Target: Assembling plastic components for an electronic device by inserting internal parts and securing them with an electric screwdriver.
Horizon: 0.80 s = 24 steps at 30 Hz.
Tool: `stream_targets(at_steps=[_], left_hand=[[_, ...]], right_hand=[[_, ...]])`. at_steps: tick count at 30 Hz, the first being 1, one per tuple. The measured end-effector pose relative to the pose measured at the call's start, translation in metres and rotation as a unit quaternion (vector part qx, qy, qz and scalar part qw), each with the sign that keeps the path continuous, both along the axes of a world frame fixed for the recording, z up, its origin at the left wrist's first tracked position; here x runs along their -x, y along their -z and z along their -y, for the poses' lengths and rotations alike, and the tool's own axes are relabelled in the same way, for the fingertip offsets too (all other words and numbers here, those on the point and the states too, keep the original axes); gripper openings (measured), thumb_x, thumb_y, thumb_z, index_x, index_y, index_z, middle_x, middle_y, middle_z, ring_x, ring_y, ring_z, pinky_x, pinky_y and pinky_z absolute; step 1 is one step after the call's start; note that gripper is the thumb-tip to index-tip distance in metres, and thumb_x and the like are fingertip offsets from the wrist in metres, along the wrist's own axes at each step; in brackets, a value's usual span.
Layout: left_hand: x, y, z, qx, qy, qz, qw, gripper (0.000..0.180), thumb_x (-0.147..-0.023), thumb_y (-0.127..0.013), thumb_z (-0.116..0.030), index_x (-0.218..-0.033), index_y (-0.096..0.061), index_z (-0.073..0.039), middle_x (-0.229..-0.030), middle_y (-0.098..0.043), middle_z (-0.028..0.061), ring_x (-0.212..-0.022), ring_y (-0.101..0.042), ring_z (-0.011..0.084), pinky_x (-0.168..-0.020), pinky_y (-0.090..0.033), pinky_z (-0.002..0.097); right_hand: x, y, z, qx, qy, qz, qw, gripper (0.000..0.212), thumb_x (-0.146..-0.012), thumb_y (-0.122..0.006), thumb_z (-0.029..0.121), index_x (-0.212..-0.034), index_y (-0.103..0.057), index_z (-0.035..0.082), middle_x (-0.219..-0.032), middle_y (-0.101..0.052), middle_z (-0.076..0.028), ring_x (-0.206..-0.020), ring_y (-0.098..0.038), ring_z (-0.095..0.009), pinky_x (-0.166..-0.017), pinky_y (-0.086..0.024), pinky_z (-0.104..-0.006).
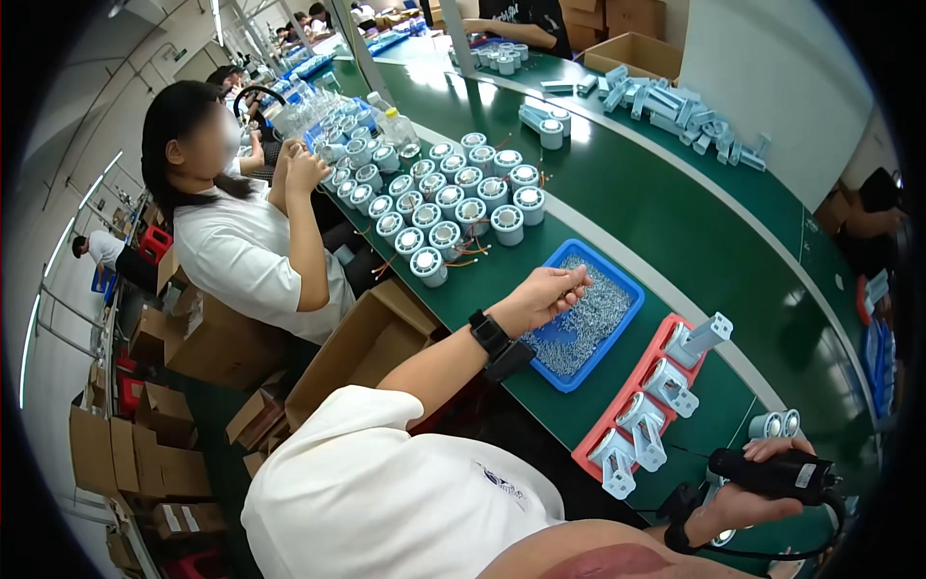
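Two bare hands: the left hand is over a blue rectangular plastic tray, and the right hand is at the lower right, well apart from it.
Left hand: fingers curled in, thumb brought to the forefinger; cannot tell whether anything small is pinched there.
Screws: small silvery metal screws spread over the tray floor, thickest on the right side, below and beside the left fingertips; too small to tell one by one.
Right hand: wrapped around a black cylindrical power tool, fingers over the top and thumb along the near side; a black cable curves from the tool's right end.
Red holder: a coral-red long plastic holder, between the tray and the right hand, bears four light-blue plastic units with jutting arms in one row.
Cylinders: two short light-blue cylinders stand just beyond the right hand; many light-blue round-topped cylinders with thin wires crowd the glossy green worktable beyond the left hand.
Co-worker: a person in a white shirt sits at the left, hands raised beside those cylinders.
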<state>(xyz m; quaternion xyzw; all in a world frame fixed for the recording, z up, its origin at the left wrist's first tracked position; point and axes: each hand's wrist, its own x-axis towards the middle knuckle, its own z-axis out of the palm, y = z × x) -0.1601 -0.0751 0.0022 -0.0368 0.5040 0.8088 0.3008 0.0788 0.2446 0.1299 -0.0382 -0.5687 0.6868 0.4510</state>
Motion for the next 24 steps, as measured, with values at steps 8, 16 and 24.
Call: stream_targets(at_steps=[8,16,24], left_hand=[[-0.021,-0.027,-0.024,-0.221,-0.091,0.185,0.953,0.032,-0.104,-0.054,-0.028,-0.115,-0.057,0.002,-0.093,-0.061,0.003,-0.073,-0.058,0.0058,-0.059,-0.055,0.0137],[-0.033,-0.009,-0.016,-0.237,0.006,0.083,0.968,0.025,-0.103,-0.057,-0.025,-0.112,-0.06,-0.002,-0.087,-0.062,-0.0001,-0.074,-0.059,0.0056,-0.063,-0.055,0.0125],[-0.045,-0.027,-0.029,-0.111,-0.036,0.099,0.988,0.022,-0.1,-0.062,-0.024,-0.105,-0.063,-0.003,-0.089,-0.066,0.0018,-0.076,-0.063,0.0058,-0.062,-0.054,0.0144]], right_hand=[[0.005,-0.01,0.005,0.007,-0.02,0.027,0.999,0.089,-0.087,-0.049,0.08,-0.126,-0.046,-0.001,-0.079,-0.054,-0.007,-0.069,-0.052,-0.014,-0.066,-0.045,-0.027],[0.005,-0.001,-0.003,0.023,-0.044,-0.002,0.999,0.086,-0.088,-0.05,0.077,-0.124,-0.046,-0.001,-0.078,-0.052,-0.006,-0.066,-0.051,-0.013,-0.064,-0.044,-0.0268],[0.017,-0.007,0.009,0.008,0.01,0.029,0.999,0.086,-0.087,-0.053,0.076,-0.124,-0.046,-0.001,-0.077,-0.052,-0.006,-0.067,-0.051,-0.013,-0.064,-0.043,-0.0262]])
